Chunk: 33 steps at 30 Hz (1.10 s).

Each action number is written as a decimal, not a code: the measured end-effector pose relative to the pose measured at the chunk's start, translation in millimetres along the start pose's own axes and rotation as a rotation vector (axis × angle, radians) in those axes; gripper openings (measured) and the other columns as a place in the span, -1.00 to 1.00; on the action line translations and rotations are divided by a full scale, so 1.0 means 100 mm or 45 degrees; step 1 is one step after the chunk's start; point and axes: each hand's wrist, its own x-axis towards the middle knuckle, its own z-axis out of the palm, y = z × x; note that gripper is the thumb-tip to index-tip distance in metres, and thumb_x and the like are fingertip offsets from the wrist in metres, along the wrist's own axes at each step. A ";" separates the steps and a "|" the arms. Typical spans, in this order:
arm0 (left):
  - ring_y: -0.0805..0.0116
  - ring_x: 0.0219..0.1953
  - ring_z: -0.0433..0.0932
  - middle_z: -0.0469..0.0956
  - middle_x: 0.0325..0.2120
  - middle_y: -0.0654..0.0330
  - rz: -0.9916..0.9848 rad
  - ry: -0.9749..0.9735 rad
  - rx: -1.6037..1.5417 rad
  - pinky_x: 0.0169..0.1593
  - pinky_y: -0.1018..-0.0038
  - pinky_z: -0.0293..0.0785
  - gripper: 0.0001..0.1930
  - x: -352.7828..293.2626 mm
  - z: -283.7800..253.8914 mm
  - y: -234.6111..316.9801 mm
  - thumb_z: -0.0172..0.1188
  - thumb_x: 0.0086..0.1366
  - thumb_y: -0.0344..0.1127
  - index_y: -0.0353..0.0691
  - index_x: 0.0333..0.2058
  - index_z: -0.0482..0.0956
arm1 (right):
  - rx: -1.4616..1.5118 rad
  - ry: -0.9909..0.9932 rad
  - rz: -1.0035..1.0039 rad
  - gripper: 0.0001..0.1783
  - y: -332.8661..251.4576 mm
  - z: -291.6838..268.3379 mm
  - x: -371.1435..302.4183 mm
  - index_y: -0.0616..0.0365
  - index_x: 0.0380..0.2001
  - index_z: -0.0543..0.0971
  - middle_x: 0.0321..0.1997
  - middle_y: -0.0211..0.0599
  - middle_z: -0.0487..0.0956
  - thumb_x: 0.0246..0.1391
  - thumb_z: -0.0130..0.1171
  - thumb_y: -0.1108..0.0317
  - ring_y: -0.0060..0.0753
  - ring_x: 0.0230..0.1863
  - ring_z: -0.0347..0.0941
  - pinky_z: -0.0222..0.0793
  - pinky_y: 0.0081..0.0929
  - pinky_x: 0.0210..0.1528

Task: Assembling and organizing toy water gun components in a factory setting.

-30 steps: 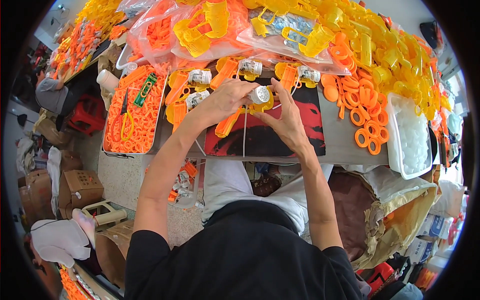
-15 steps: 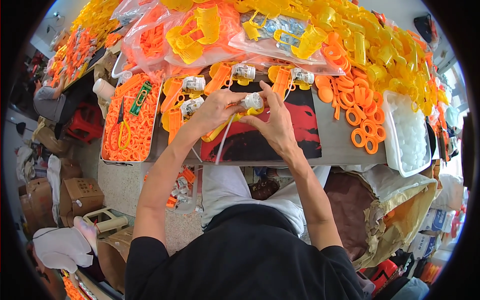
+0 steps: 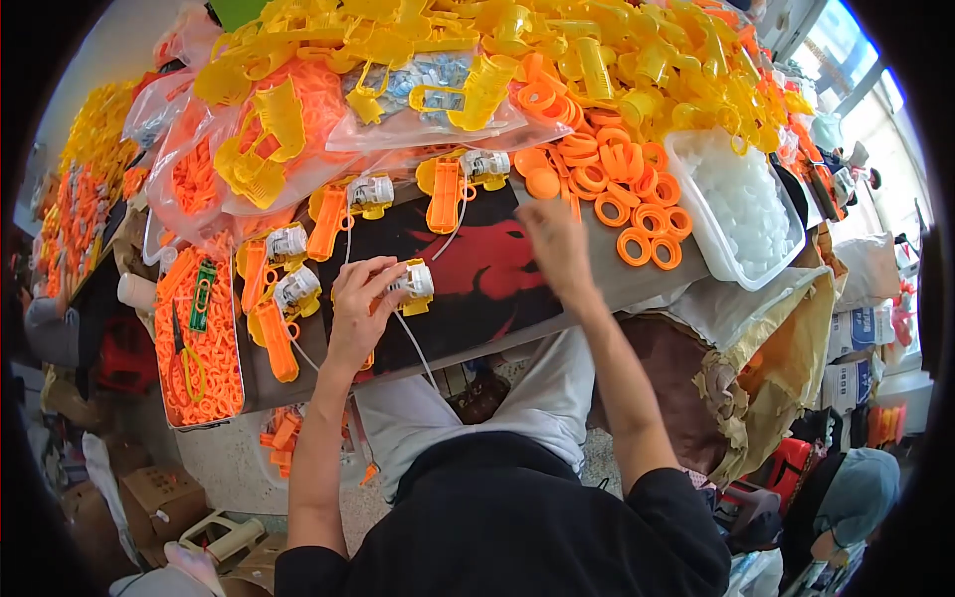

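My left hand (image 3: 363, 303): fingers bent round the left part of a yellow-and-white assembly (image 3: 416, 298), over the mat (image 3: 477, 254); white drum (image 3: 419, 276) juts right of them. My right hand (image 3: 554, 244): blurred, near orange rings (image 3: 625, 159); can't tell its fingers' state.

Pale speckled floor (image 3: 234, 453), bright window (image 3: 836, 65) upper right, beige stool (image 3: 237, 538) lower left.
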 end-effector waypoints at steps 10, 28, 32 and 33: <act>0.20 -0.01 0.52 0.62 -0.07 0.25 0.007 0.080 0.033 0.09 0.30 0.39 -0.73 0.01 0.03 0.01 0.29 0.27 -0.45 -0.16 -0.04 0.71 | -1.049 -0.112 -0.172 -0.81 0.72 -0.12 0.98 0.04 -0.31 0.72 -0.05 -0.27 0.53 0.05 0.16 0.35 -0.17 0.11 0.36 0.21 -0.15 0.10; 0.02 0.16 0.43 0.52 0.07 0.09 -0.118 0.372 0.130 0.27 0.17 0.32 -0.74 -0.22 0.03 -0.03 0.36 0.25 -0.31 -0.19 -0.10 0.60 | -0.244 -0.209 -0.482 -0.82 -0.70 0.12 -0.71 0.18 -0.31 0.61 -0.23 -0.26 0.58 0.01 0.38 0.45 -0.10 -0.14 0.47 0.43 -0.19 -0.07; 0.00 0.24 0.36 0.47 0.15 0.05 -0.197 0.410 0.108 0.33 0.13 0.24 -0.65 -0.23 0.13 0.09 0.30 0.30 -0.29 -0.17 0.04 0.53 | -0.179 -0.228 -0.350 -0.74 -0.66 0.23 -0.78 0.18 -0.25 0.62 -0.21 -0.29 0.60 -0.04 0.44 0.43 -0.14 -0.12 0.48 0.43 -0.19 -0.05; 0.00 0.24 0.36 0.47 0.15 0.05 -0.198 0.412 0.107 0.33 0.13 0.24 -0.65 -0.24 0.11 0.03 0.30 0.30 -0.29 -0.17 0.04 0.53 | -0.032 -0.176 -0.303 -0.72 -0.76 0.28 -0.78 0.17 -0.24 0.62 -0.21 -0.29 0.61 -0.05 0.45 0.43 -0.15 -0.11 0.49 0.43 -0.22 -0.06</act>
